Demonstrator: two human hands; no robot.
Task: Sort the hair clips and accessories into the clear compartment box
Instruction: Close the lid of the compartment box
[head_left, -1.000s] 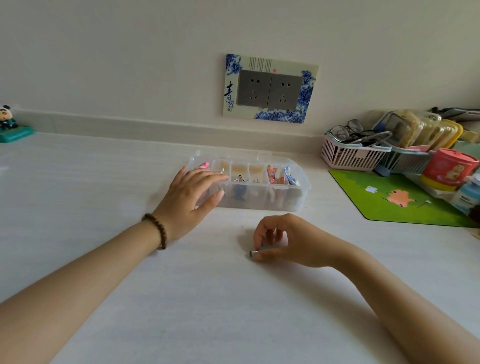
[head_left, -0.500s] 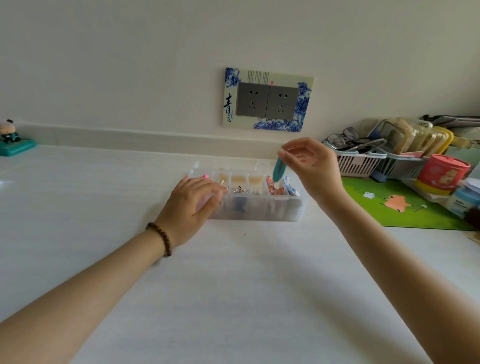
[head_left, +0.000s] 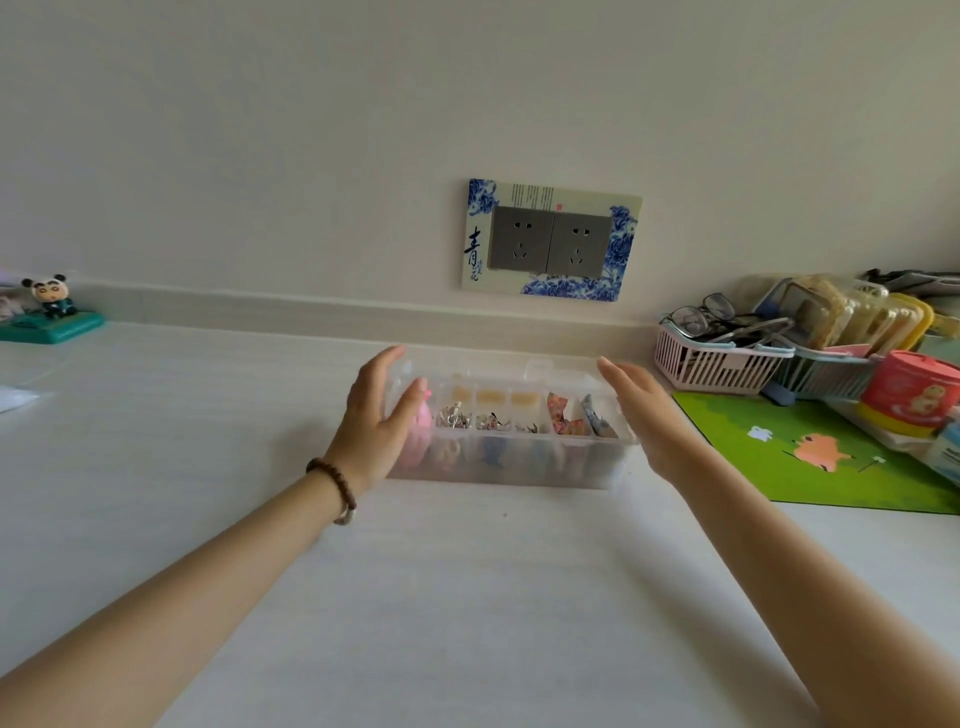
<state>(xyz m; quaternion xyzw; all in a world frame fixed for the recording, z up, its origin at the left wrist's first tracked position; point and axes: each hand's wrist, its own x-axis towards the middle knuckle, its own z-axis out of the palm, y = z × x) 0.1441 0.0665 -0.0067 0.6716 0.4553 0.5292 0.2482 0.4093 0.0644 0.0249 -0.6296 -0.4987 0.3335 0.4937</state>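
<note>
The clear compartment box (head_left: 519, 467) stands on the white table near the wall. Its cells hold a pink accessory (head_left: 425, 415) at the left, silvery clips (head_left: 454, 418) in the middle, patterned clips (head_left: 563, 421) and a blue clip (head_left: 597, 421) at the right. My left hand (head_left: 374, 421), with a bead bracelet on its wrist, wraps the box's left end, thumb over the rim and fingers behind. My right hand (head_left: 644, 415) is flat and empty beside the box's right end; whether it touches the box I cannot tell.
A green mat (head_left: 831, 467) lies to the right, with a pink basket (head_left: 711, 364) holding glasses, a second basket of containers and a red tub (head_left: 909, 395) behind it. A panda figure (head_left: 49, 312) stands far left. A socket panel (head_left: 550, 241) is on the wall.
My right hand lifted a teal clip from the table to the box, let it go and now sits empty at the box's right end. My left hand shifted to grip the left end.
</note>
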